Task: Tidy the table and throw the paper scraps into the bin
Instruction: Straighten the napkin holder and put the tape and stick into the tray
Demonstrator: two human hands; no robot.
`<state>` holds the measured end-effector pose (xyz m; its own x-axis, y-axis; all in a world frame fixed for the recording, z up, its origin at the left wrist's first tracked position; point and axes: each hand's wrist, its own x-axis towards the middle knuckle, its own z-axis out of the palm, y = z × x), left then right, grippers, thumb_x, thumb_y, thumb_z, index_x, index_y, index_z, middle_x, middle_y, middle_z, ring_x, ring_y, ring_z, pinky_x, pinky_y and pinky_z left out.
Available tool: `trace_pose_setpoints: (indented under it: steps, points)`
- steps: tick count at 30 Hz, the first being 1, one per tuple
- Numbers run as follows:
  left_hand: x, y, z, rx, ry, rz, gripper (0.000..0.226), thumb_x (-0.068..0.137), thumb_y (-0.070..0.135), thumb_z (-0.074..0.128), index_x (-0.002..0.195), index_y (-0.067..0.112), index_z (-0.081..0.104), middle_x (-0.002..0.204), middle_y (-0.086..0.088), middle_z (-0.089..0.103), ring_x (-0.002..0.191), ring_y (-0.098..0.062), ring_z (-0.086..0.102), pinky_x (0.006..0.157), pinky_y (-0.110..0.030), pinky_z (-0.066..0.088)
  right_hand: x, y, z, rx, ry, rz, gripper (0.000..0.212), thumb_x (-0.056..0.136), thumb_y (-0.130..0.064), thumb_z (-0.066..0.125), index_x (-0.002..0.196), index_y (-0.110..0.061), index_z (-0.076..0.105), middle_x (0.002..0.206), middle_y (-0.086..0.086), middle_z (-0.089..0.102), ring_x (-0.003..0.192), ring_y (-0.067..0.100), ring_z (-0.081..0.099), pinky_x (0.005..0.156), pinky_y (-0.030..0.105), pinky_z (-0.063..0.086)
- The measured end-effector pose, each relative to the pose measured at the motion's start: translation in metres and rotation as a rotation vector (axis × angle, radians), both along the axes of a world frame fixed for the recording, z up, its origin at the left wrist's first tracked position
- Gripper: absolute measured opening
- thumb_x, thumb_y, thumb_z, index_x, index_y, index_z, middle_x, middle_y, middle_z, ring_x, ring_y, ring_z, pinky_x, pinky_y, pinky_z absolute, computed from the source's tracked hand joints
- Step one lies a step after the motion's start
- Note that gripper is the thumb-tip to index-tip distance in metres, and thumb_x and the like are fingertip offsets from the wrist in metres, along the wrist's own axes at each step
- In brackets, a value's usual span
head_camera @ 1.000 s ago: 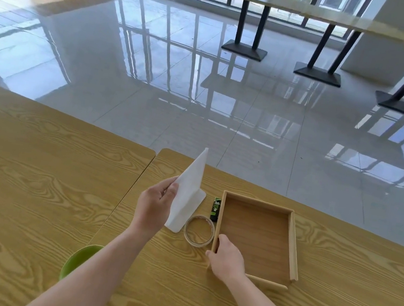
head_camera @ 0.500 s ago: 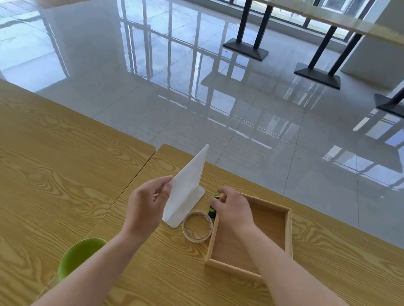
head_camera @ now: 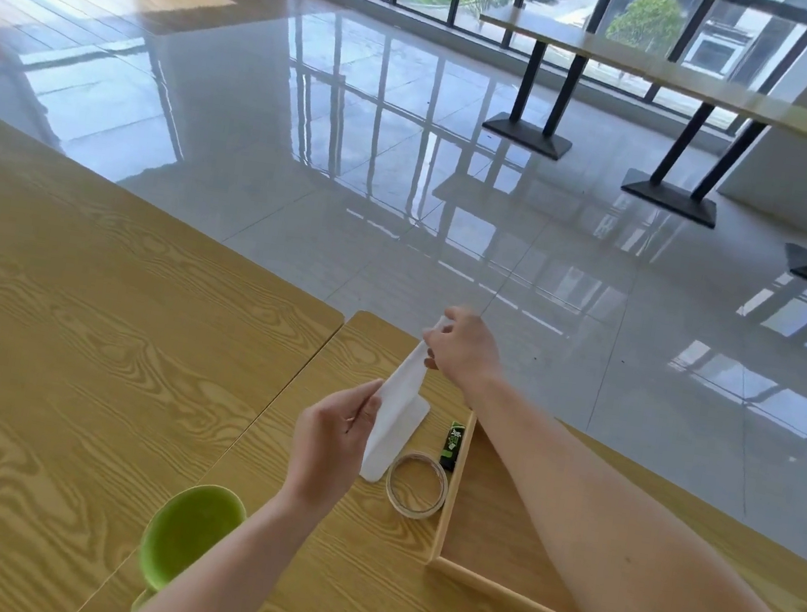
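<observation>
A white sheet of paper (head_camera: 392,423) stands upright on the wooden table (head_camera: 72,363), its lower end resting on the tabletop. My left hand (head_camera: 330,443) pinches its near left edge. My right hand (head_camera: 460,347) pinches the paper's top corner above the table's far edge. A roll of clear tape (head_camera: 416,485) lies flat just right of the paper. A small green and black item (head_camera: 452,443) lies beside the tape. A shallow wooden tray (head_camera: 450,494) sits to the right, partly hidden under my right forearm.
A green round thing (head_camera: 188,535) shows at the table's near edge under my left forearm. A seam splits the tabletop into two slabs left of the paper. Beyond the far edge lies glossy tiled floor with black-legged tables (head_camera: 682,75) by the windows.
My right hand left the tray, passed the small green item, and rose to pinch the paper's top corner. My left hand kept its hold. The camera tilted up.
</observation>
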<state>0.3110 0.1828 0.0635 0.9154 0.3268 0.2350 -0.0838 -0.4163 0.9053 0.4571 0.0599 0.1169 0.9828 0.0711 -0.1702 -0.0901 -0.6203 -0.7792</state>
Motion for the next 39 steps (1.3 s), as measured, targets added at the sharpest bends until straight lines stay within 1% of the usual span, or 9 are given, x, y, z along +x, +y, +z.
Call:
trace_pose_setpoints:
  steps: [4,8,14,20,24,30,34,37,39]
  points:
    - [0.001,0.001,-0.003,-0.001,-0.023,0.006,0.028,0.096,0.018,0.058,0.120,0.028,0.068,0.095,0.015,0.073,0.088,-0.005,0.067,0.074,-0.037,0.057,0.005,0.011,-0.005,0.079,0.028,-0.032,0.044,0.093,-0.006,0.060,0.136,-0.006,0.051,0.120,0.016,0.060,0.077,0.022,0.069,0.072,0.043,0.064]
    - [0.003,0.003,-0.005,-0.010,-0.040,0.046,0.029,0.096,0.018,0.059,0.123,0.026,0.066,0.096,0.024,0.070,0.091,0.000,0.066,0.075,-0.032,0.057,0.015,0.024,-0.009,0.130,0.044,-0.033,0.046,0.093,-0.007,0.060,0.138,-0.009,0.051,0.131,0.017,0.056,0.084,0.024,0.068,0.069,0.038,0.064]
    - [0.018,0.021,-0.010,0.011,-0.025,0.107,0.028,0.097,0.021,0.058,0.123,0.021,0.067,0.104,0.011,0.073,0.093,-0.001,0.065,0.077,-0.023,0.053,0.030,0.046,-0.016,0.169,0.040,-0.039,0.047,0.093,-0.011,0.062,0.139,-0.012,0.050,0.128,0.015,0.057,0.086,0.022,0.068,0.067,0.035,0.064]
    - [0.032,0.035,-0.014,0.072,-0.077,0.179,0.026,0.096,0.018,0.060,0.121,0.017,0.068,0.095,0.013,0.072,0.084,-0.001,0.064,0.069,-0.017,0.050,0.044,0.064,-0.019,0.204,0.039,-0.057,0.048,0.091,-0.008,0.062,0.139,-0.012,0.051,0.121,0.012,0.058,0.091,0.023,0.066,0.065,0.035,0.064]
    - [0.041,0.040,-0.016,0.139,-0.098,0.202,0.027,0.096,0.019,0.059,0.121,0.016,0.068,0.092,0.009,0.073,0.080,-0.002,0.064,0.067,-0.020,0.051,0.055,0.074,-0.020,0.208,0.032,-0.046,0.049,0.092,-0.007,0.062,0.139,-0.010,0.051,0.119,0.012,0.059,0.091,0.023,0.067,0.066,0.037,0.064]
    - [0.054,0.047,-0.016,0.134,-0.109,0.256,0.028,0.096,0.024,0.056,0.118,0.015,0.069,0.076,0.009,0.066,0.067,0.010,0.051,0.062,-0.005,0.035,0.069,0.087,-0.024,0.224,0.021,-0.038,0.048,0.092,-0.006,0.061,0.139,-0.011,0.052,0.118,0.012,0.061,0.090,0.023,0.067,0.065,0.036,0.064]
    - [0.059,0.053,-0.017,0.127,-0.121,0.266,0.031,0.096,0.027,0.053,0.120,0.015,0.068,0.084,0.011,0.070,0.073,0.007,0.056,0.066,-0.004,0.039,0.074,0.095,-0.025,0.239,0.019,-0.039,0.048,0.091,-0.006,0.062,0.138,-0.012,0.053,0.116,0.012,0.062,0.093,0.025,0.067,0.065,0.036,0.064]
    - [0.062,0.057,-0.019,0.131,-0.123,0.281,0.027,0.096,0.023,0.057,0.120,0.016,0.069,0.079,0.013,0.066,0.071,0.011,0.054,0.064,-0.004,0.038,0.076,0.099,-0.026,0.251,0.017,-0.043,0.048,0.091,-0.006,0.062,0.138,-0.012,0.053,0.116,0.011,0.062,0.095,0.025,0.067,0.064,0.036,0.064]
    - [0.063,0.059,-0.020,0.128,-0.115,0.288,0.027,0.097,0.024,0.058,0.121,0.018,0.068,0.084,0.013,0.069,0.072,0.008,0.056,0.064,-0.007,0.041,0.078,0.101,-0.027,0.253,0.014,-0.045,0.047,0.092,-0.007,0.063,0.137,-0.012,0.053,0.117,0.011,0.062,0.096,0.026,0.066,0.064,0.035,0.064]
